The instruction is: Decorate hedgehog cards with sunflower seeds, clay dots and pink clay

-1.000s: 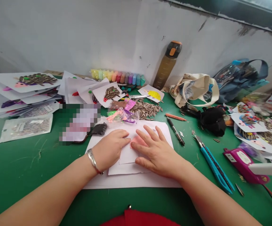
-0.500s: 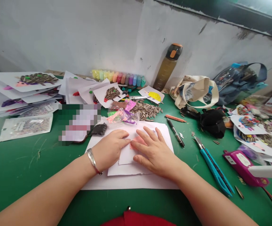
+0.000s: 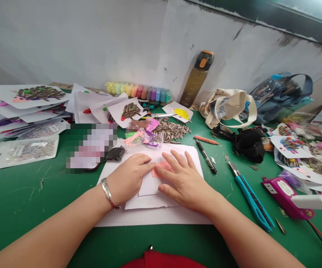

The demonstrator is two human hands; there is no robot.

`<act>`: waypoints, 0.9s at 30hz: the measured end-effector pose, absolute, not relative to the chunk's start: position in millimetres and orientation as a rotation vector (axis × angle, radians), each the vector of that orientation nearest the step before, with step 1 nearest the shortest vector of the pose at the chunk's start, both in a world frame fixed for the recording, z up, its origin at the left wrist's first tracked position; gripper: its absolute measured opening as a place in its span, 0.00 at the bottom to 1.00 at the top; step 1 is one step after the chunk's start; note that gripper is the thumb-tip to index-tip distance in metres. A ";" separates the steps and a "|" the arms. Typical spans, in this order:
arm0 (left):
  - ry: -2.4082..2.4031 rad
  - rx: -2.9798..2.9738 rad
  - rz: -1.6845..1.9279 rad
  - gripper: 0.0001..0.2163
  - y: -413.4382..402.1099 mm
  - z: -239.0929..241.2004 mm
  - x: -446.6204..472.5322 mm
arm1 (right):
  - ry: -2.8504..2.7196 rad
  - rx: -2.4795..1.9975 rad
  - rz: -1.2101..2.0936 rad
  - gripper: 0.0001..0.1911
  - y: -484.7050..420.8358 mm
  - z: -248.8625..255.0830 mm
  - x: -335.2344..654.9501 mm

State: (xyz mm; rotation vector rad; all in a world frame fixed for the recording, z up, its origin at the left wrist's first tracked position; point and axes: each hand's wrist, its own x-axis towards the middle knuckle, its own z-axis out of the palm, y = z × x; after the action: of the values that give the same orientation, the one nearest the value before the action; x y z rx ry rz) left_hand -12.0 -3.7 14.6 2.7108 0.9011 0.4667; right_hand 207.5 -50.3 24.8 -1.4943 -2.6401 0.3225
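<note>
On a small sheet of white paper (image 3: pixel 147 190), a flat patch of salmon-pink clay (image 3: pixel 162 168) lies partly hidden under fingers. My right hand (image 3: pixel 182 182) rests palm down with its fingers spread, the index finger lying over the clay. From the other side my left hand (image 3: pixel 130 175) lies on the paper, its fingertips at the clay's left edge and nothing visibly gripped. Larger white sheets (image 3: pixel 116 219) are beneath. Just beyond the hands are bags of coloured clay (image 3: pixel 141 137) and a bag of black clay (image 3: pixel 115 153).
Sunflower seeds (image 3: pixel 172 130) are heaped behind the paper. A pen (image 3: pixel 206 156), an orange pencil (image 3: pixel 206 140) and a blue utility knife (image 3: pixel 253 201) with its blade out lie on the right. Hedgehog pictures (image 3: pixel 38 93) are stacked left; a bottle (image 3: pixel 196 82) leans against the wall.
The view has shifted slightly, so the table things appear a little farther left. Both hands keep nearly the same pose on the clay and paper.
</note>
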 end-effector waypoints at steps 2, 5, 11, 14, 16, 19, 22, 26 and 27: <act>0.903 2.720 0.448 0.19 -4.0 14.1 -11.7 | -2.649 -1.494 0.337 0.28 -50.3 26.6 208.8; 0.909 2.736 0.415 0.19 -4.7 14.0 -11.2 | -2.624 -1.534 0.339 0.28 -50.9 31.5 214.2; 0.908 2.775 0.433 0.19 -6.0 10.9 -11.5 | -2.692 -1.541 0.360 0.25 -53.7 40.2 223.9; 0.896 2.774 0.445 0.19 -6.0 9.0 -12.5 | -2.703 -1.542 0.384 0.25 -53.3 41.5 225.0; 0.896 2.764 0.440 0.19 -5.9 8.4 -12.9 | -2.667 -1.591 0.365 0.27 -52.4 41.1 226.1; 0.895 2.758 0.432 0.19 -5.8 8.7 -12.8 | -2.629 -1.661 0.287 0.27 -50.2 38.7 227.9; 0.898 2.761 0.434 0.18 -5.6 9.6 -12.3 | -2.649 -1.666 0.256 0.25 -47.5 36.1 228.7; 0.901 2.762 0.451 0.17 -5.5 9.7 -12.0 | -2.637 -1.674 0.275 0.25 -46.8 36.2 229.0; 0.899 2.762 0.455 0.17 -5.5 9.6 -12.1 | -2.628 -1.677 0.280 0.25 -47.4 36.6 228.9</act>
State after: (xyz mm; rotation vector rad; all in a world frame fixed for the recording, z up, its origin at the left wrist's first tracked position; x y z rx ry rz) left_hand -12.1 -5.5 9.6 2.7623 0.8989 0.4548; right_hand 228.9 -47.4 36.6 -1.6772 -2.6283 0.2800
